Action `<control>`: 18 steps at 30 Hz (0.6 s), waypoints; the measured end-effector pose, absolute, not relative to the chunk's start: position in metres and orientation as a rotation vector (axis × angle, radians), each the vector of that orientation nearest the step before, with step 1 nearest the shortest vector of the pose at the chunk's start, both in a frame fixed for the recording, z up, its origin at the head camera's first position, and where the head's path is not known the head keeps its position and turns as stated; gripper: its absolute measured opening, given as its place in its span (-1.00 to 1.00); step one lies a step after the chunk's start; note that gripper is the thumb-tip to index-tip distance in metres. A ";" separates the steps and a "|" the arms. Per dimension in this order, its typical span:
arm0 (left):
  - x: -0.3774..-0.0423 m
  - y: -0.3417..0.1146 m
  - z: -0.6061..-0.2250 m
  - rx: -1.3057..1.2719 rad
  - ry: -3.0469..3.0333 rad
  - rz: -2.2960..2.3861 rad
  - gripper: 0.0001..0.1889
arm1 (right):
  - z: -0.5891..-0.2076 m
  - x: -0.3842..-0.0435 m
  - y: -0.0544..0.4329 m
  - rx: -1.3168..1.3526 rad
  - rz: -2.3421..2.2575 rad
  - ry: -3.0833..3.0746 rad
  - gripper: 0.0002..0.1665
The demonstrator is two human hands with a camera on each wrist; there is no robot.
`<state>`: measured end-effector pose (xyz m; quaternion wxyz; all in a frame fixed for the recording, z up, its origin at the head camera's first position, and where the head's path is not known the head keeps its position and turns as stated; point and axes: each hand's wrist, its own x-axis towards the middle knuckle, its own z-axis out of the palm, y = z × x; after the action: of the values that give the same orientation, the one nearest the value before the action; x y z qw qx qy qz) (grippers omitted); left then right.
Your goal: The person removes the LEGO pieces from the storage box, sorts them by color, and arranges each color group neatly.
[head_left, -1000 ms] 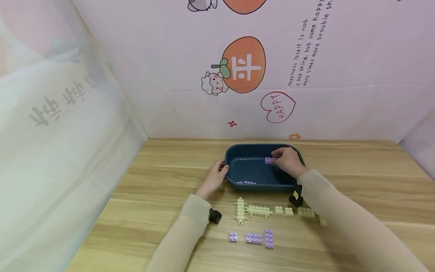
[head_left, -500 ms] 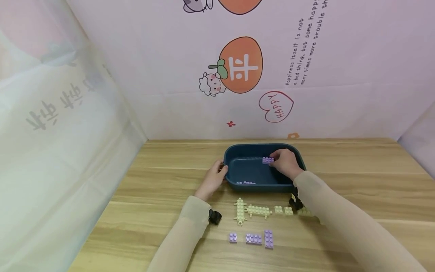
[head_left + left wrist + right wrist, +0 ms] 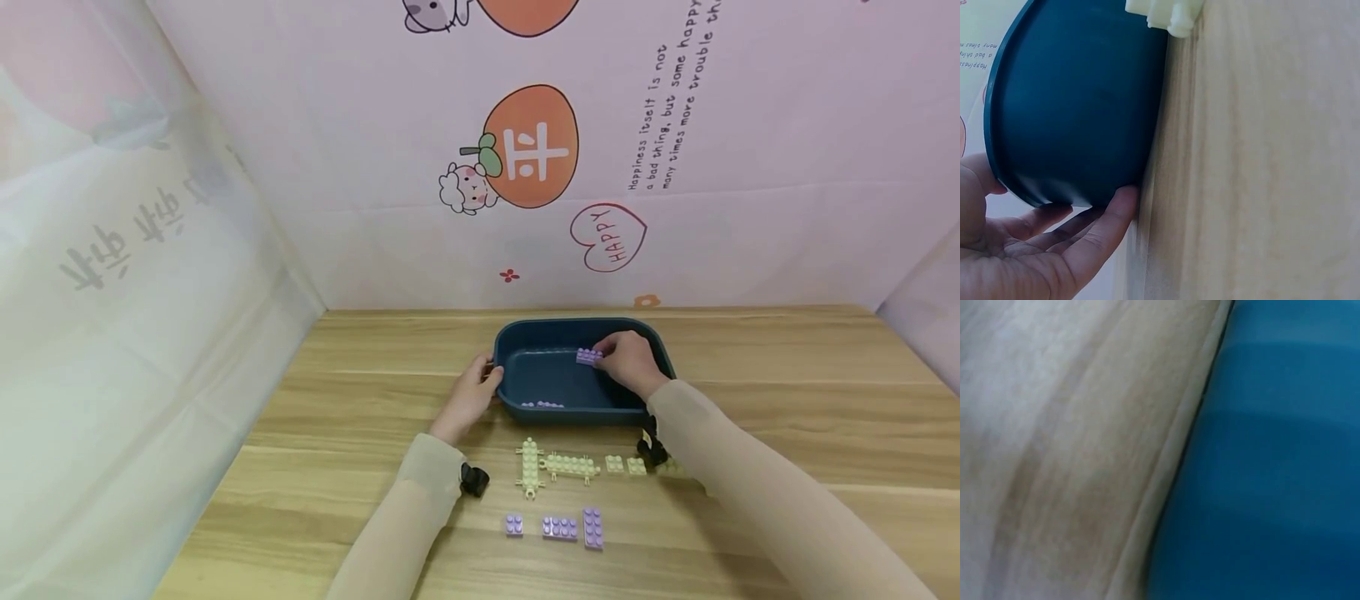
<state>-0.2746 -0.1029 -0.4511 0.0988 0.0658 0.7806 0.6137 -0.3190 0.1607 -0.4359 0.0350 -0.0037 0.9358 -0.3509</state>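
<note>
- head: the right hand pinches a purple brick inside the blue tray; left of that pinch, the left hand holds the tray's end.
- left wrist: a pale yellow piece beyond the grip.
- right wrist: tray beside table.

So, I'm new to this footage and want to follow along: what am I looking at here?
There's no machine, only a person working bare-handed. The wide picture is taken from the head, the closer two from the left and right wrists. The left hand grips the end of a dark blue tray standing on a wooden table. Inside the tray, the right hand pinches a purple studded toy brick. Nearer the person lie three purple bricks and several pale yellow building pieces.
</note>
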 end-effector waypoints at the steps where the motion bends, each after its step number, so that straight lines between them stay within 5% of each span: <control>1: -0.274 -0.103 -0.451 0.197 2.311 1.816 -0.58 | -0.436 -0.319 0.160 -0.019 -1.082 2.877 -0.72; 18: -0.275 -0.102 -0.452 0.182 2.319 1.816 -0.57 | -0.423 -0.311 0.167 -0.198 -1.191 2.885 -0.71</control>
<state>-0.2750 -0.1022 -0.4521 0.0951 0.0613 0.7822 0.6126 -0.3112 0.1669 -0.4234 0.0072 -0.0632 0.9224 -0.3809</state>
